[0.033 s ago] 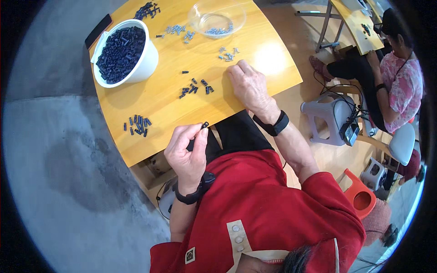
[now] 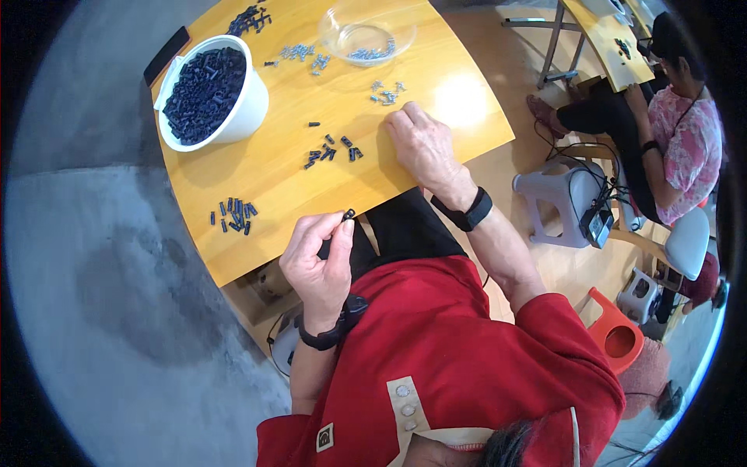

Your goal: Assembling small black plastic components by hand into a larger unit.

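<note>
My left hand (image 2: 317, 261) is raised at the table's near edge, thumb and forefinger pinching a small black cylindrical part (image 2: 348, 214). On the tabletop at right rests my right hand (image 2: 424, 144), its fingers curled in; whatever they may hold is hidden. Between the hands and a little farther off lies a loose group of similar black parts (image 2: 328, 152). Another pile of black parts (image 2: 235, 214) sits left of my left hand. Just beyond my right hand are several small silvery screws (image 2: 385, 95).
A white bucket (image 2: 250, 109) full of black parts stands at the table's left. Farther back are a clear plastic bowl (image 2: 331, 35) holding screws, more loose screws (image 2: 298, 52) and black pieces (image 2: 247, 19). Another person (image 2: 681, 148) sits at right, near a white stool (image 2: 545, 206) with cables.
</note>
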`<state>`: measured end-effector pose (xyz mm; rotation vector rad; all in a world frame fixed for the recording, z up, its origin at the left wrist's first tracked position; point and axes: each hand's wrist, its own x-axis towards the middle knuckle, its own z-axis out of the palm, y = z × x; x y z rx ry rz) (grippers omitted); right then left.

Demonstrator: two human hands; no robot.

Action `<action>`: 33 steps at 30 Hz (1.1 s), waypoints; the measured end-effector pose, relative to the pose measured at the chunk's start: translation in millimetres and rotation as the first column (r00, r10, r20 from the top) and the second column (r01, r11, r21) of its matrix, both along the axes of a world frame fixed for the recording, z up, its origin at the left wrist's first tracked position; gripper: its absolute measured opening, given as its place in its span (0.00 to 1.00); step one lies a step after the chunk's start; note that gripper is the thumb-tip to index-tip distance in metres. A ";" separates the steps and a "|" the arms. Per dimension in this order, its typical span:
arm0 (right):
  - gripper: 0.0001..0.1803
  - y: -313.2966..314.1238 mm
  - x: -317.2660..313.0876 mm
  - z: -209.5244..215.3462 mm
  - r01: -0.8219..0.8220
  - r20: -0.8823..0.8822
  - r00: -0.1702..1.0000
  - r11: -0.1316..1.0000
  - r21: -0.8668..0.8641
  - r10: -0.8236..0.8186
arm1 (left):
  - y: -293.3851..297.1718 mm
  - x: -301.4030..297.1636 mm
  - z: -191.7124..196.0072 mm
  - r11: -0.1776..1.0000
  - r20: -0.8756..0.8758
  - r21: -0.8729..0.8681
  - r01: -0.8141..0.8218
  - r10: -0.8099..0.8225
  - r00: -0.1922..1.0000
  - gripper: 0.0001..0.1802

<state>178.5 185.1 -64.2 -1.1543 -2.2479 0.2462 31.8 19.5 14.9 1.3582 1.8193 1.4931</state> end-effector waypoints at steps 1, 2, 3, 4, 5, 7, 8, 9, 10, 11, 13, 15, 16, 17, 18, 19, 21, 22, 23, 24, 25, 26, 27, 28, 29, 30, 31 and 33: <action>0.03 1.6 0.0 0.1 -0.019 0.035 0.999 1.000 -0.020 0.020 | -1.4 1.2 -1.2 1.000 -0.003 0.012 -0.009 0.009 1.000 0.06; 0.04 3.4 -0.1 0.0 -0.036 0.069 0.997 0.998 -0.041 0.039 | -2.3 2.0 -1.6 1.000 -0.006 0.024 -0.016 0.017 1.000 0.06; 0.04 5.3 -0.1 -1.1 -0.028 0.071 0.997 0.999 -0.035 0.030 | -3.1 2.9 -0.2 1.000 -0.005 0.030 -0.008 0.008 1.000 0.06; 0.05 7.1 -0.1 -2.6 -0.029 0.109 0.993 0.998 -0.062 0.036 | -4.2 3.8 2.0 1.000 -0.013 0.022 0.009 -0.009 1.000 0.06; 0.06 7.8 -0.3 -0.9 -0.031 0.146 0.988 0.995 -0.090 0.044 | -5.3 4.8 3.4 1.000 -0.020 0.014 0.024 -0.023 1.000 0.05; 0.06 6.7 0.0 3.8 -0.039 0.074 0.996 0.992 -0.118 0.048 | -9.4 5.3 3.0 0.999 -0.016 0.023 0.030 -0.029 0.999 0.05; 0.07 6.2 0.7 7.8 -0.060 -0.002 0.998 0.987 -0.150 0.061 | -11.1 5.3 2.7 0.999 -0.014 0.027 0.025 -0.024 1.000 0.05; 0.07 3.6 2.5 12.3 -0.055 0.000 0.998 0.988 -0.146 0.055 | -12.2 5.8 3.5 0.999 -0.013 0.031 0.030 -0.030 0.999 0.05; 0.08 -1.6 4.4 17.6 -0.054 -0.098 0.995 0.980 -0.190 0.036 | -13.1 6.2 4.6 1.000 -0.009 0.019 0.013 -0.013 1.000 0.05; 0.09 -8.5 7.9 24.3 -0.056 -0.192 0.981 0.971 -0.233 0.011 | -13.9 7.7 5.7 1.000 -0.003 0.006 -0.002 0.002 1.000 0.06; 0.09 -26.2 8.2 42.0 -0.128 -0.372 0.924 0.850 -0.511 -0.085 | -16.1 7.1 3.4 1.000 0.009 0.016 -0.008 0.008 1.000 0.05; 0.10 -39.2 11.5 45.0 -0.250 -0.499 0.835 0.645 -0.722 -0.234 | -16.3 9.0 4.1 0.999 0.024 0.036 0.017 -0.018 1.000 0.06; 0.10 -43.5 15.2 40.9 -0.465 -0.638 0.668 0.454 -0.760 -0.384 | -15.5 9.4 4.4 0.998 0.019 0.047 0.028 -0.029 0.999 0.06; 0.10 -47.5 19.3 36.4 -0.674 -0.679 0.476 0.264 -0.690 -0.558 | -15.1 10.5 5.4 0.999 0.012 0.041 0.020 -0.020 1.000 0.06; 0.09 -50.8 22.1 33.2 -0.773 -0.703 0.390 0.203 -0.601 -0.595 | -14.9 11.5 7.1 0.999 0.028 0.045 0.022 -0.024 0.999 0.06; 0.09 -55.0 24.0 31.3 -0.779 -0.702 0.392 0.192 -0.597 -0.595 | -15.2 11.8 8.1 0.999 0.043 0.049 0.025 -0.027 0.999 0.06; 0.10 -63.0 28.6 34.2 -0.876 -0.690 0.277 0.120 -0.467 -0.669 | -17.0 12.0 8.8 0.999 0.050 0.046 0.011 -0.013 0.999 0.06; 0.12 -65.6 31.6 30.7 -0.913 -0.713 0.244 0.094 -0.398 -0.657 | -18.3 11.4 8.9 0.999 0.063 0.049 0.017 -0.020 0.998 0.06; 0.12 -68.5 31.7 31.1 -0.914 -0.711 0.246 0.086 -0.396 -0.659 | -19.3 10.8 8.8 0.998 0.077 0.054 0.023 -0.027 0.997 0.06; 0.11 -71.6 31.7 33.0 -0.927 -0.717 0.230 0.077 -0.368 -0.658 | -20.0 11.3 9.7 0.999 0.075 0.050 0.018 -0.021 0.997 0.06; 0.10 -74.3 31.1 34.6 -0.938 -0.723 0.214 0.069 -0.340 -0.657 | -20.4 12.3 11.6 0.998 0.077 0.049 0.025 -0.029 0.997 0.06; 0.10 -76.5 29.4 35.1 -0.939 -0.722 0.215 0.064 -0.338 -0.658 | -21.2 12.7 12.9 0.998 0.079 0.049 0.032 -0.036 0.996 0.06; 0.10 -78.6 27.1 35.4 -0.951 -0.741 0.194 0.061 -0.302 -0.643 | -22.4 12.1 13.2 0.999 0.077 0.046 0.028 -0.031 0.997 0.06; 0.09 -80.2 25.5 35.8 -0.962 -0.759 0.172 0.058 -0.267 -0.628 | -23.7 11.5 13.4 0.998 0.068 0.049 0.038 -0.041 0.997 0.06; 0.09 -81.6 24.9 37.0 -0.962 -0.758 0.173 0.055 -0.266 -0.629 | -24.6 10.9 13.8 0.997 0.061 0.052 0.050 -0.054 0.997 0.06; 0.08 -82.7 24.2 38.6 -0.968 -0.764 0.165 0.045 -0.246 -0.624 | -25.2 11.0 14.4 0.998 0.060 0.049 0.047 -0.050 0.997 0.06; 0.07 -83.8 23.6 40.3 -0.973 -0.770 0.157 0.034 -0.226 -0.618 | -25.3 11.7 15.2 0.997 0.060 0.058 0.050 -0.053 0.997 0.07; 0.07 -85.5 22.4 45.5 -0.970 -0.782 0.164 0.044 -0.238 -0.601 | -25.2 11.4 17.7 0.997 0.057 0.062 0.045 -0.049 0.997 0.07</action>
